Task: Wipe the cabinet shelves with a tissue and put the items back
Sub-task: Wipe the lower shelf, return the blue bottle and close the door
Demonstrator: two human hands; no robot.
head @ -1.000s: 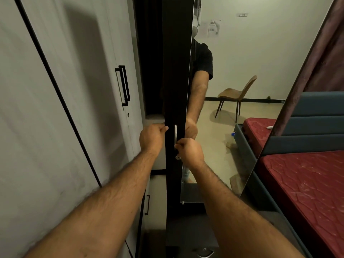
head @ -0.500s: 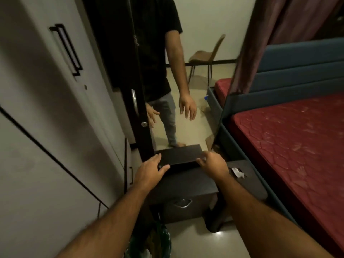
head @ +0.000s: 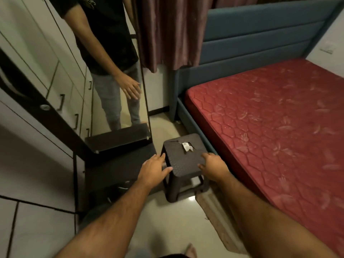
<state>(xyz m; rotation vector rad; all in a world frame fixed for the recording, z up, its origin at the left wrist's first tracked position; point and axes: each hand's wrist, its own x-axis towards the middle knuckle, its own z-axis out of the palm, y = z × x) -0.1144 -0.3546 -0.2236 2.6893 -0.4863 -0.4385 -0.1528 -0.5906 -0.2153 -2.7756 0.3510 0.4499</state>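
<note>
With its fingers straight and loosely spread, the left hand (head: 155,169) reaches to the left edge of the dark stool (head: 183,161), its fingertips at or just off the seat's rim; whether they touch the plastic cannot be told. On the other side of the stool, the right hand (head: 212,166) lies at the seat's right edge with its fingers relaxed and slightly apart, the thumb pointing in over the textured top; contact there is likewise unclear. Neither hand holds anything.

On the far half of the stool's seat lies a small crumpled white tissue (head: 186,146), beside a jagged crack in the plastic. It is well ahead of both hands, roughly midway between them.

Just left of the stool stands a low dark cabinet (head: 119,164), its top about level with the seat, with a metal drawer handle (head: 122,187) on its front. Above that cabinet, still left of the stool, a tall mirror (head: 111,75) in a dark frame reflects the person's dark shirt, grey trousers and one open hand. Farther left of the stool run pale wardrobe doors (head: 33,164) with dark seams.

Right of the stool, close by, is a bed with a red patterned mattress (head: 270,127) and a blue padded frame (head: 260,34). Behind the stool a brownish curtain (head: 171,30) hangs down. Under the stool and toward the camera is a pale glossy floor (head: 167,226).
</note>
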